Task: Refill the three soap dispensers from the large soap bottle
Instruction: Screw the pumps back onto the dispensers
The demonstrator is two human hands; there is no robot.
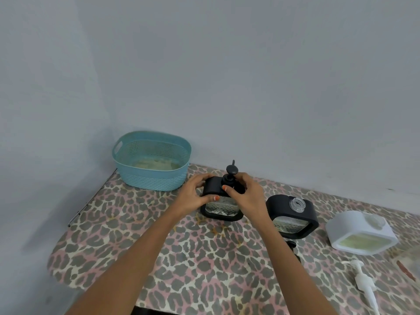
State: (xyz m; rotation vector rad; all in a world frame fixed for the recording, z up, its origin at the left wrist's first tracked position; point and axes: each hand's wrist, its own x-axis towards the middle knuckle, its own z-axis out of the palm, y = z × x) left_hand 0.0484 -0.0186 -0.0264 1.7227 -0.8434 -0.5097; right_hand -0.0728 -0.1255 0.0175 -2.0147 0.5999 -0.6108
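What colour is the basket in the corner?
Light blue-green; the basket shows clearly in the head view.

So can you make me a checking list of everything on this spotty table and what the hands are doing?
Surface: table covered with a leopard-print cloth, set in a wall corner.
Job's things: black dispenser with pump upright; second black dispenser open, no pump; white dispenser open, pale soap inside; white pump lying on the cloth; a dark pump lies partly hidden behind the right forearm.
Clutter: teal basket in the corner, something pale inside; blurred clear object at the right edge, cannot tell what.
Hands: left hand holds the dispenser's body; right hand grips its pump collar.
Cables: nothing seen.
Surroundings: plain grey walls.
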